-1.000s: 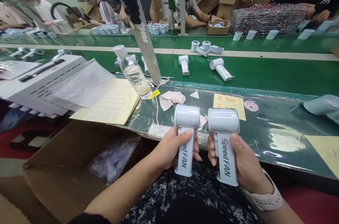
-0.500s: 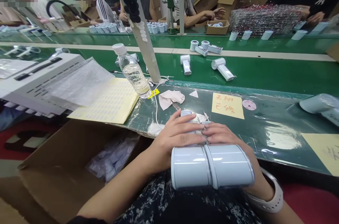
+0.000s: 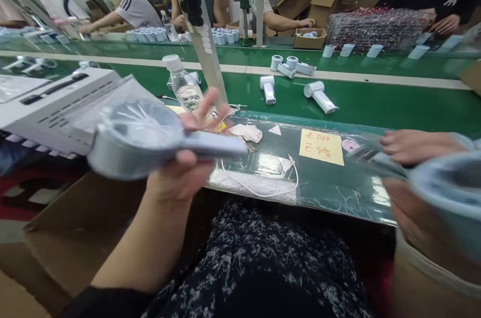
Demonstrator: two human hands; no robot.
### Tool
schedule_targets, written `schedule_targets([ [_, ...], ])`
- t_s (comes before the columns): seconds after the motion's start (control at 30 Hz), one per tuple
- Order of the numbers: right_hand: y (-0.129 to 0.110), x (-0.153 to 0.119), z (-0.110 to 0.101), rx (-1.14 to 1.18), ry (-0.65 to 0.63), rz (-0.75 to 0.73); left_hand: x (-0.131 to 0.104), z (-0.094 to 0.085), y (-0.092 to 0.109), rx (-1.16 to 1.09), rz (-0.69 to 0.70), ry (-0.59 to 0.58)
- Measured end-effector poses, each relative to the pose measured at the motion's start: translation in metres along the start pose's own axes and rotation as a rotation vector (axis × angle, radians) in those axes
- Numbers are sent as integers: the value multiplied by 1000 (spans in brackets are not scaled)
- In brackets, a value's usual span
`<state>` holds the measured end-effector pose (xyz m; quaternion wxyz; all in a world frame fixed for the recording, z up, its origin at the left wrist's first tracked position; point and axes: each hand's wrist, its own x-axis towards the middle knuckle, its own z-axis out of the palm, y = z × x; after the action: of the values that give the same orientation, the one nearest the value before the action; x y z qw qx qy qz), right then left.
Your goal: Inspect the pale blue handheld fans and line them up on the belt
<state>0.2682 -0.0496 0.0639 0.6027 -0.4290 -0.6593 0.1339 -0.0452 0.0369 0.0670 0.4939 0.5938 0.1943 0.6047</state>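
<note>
Near the left of the table, my left hand (image 3: 180,178) grips the handle of a light blue handheld fan (image 3: 131,145), whose round head with radial ribs points left. The fan is raised over the front edge and a little blurred. At the far right, my right hand (image 3: 417,213) is closed around a second pale blue handheld fan (image 3: 447,183). Its round, open head is partly cut off by the frame, and its handle is smeared by motion. Between the hands a thin white cable (image 3: 278,193) lies looped on the table edge.
Several fans lie on the green conveyor (image 3: 356,97), one of them a silver-blue fan (image 3: 319,97). A clear bottle (image 3: 182,82) stands by a metal post (image 3: 210,67). A yellow note (image 3: 321,146) lies on the table; a cardboard box (image 3: 75,238) is below left. Co-workers sit opposite.
My hands were together with two fans side by side; they have parted, one fan going left and the other right. The cable now shows fully. A co-worker opposite has reached out an arm.
</note>
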Motion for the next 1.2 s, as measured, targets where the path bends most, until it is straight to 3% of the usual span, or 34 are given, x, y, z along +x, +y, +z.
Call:
schedule_targets([
  [0.1,2,4,20,175,87,-35,-4,4,-12,15,-73,-45],
  [0.23,-2,5,27,246,183,97,-9,1,-16,0,-67,11],
  [0.3,1,1,31,296,143,184,-8,1,-14,-68,-97,27],
  [0.4,11,-13,48,475,-10,421,-11,10,-17,-285,-237,27],
  [0.53,16,-35,79,753,-71,850,-25,28,-38,-500,-531,45],
  [0.6,14,-42,91,829,-129,1006,-32,35,-49,-523,-661,108],
  [0.67,11,-46,98,881,-166,1084,-37,40,-56,-502,-690,230],
  [0.73,10,-51,104,900,-172,1080,-39,46,-60,-466,-701,334],
  [0.8,8,-56,110,859,-193,985,-40,52,-60,-417,-751,386],
  [0.97,6,-61,116,479,-324,659,-45,66,-60,-314,-715,502],
  [1.1,8,-45,101,222,-288,540,-52,74,-68,-366,-739,220],
  [1.2,13,-28,74,-56,-257,447,-53,78,-76,-357,-671,-6],
])
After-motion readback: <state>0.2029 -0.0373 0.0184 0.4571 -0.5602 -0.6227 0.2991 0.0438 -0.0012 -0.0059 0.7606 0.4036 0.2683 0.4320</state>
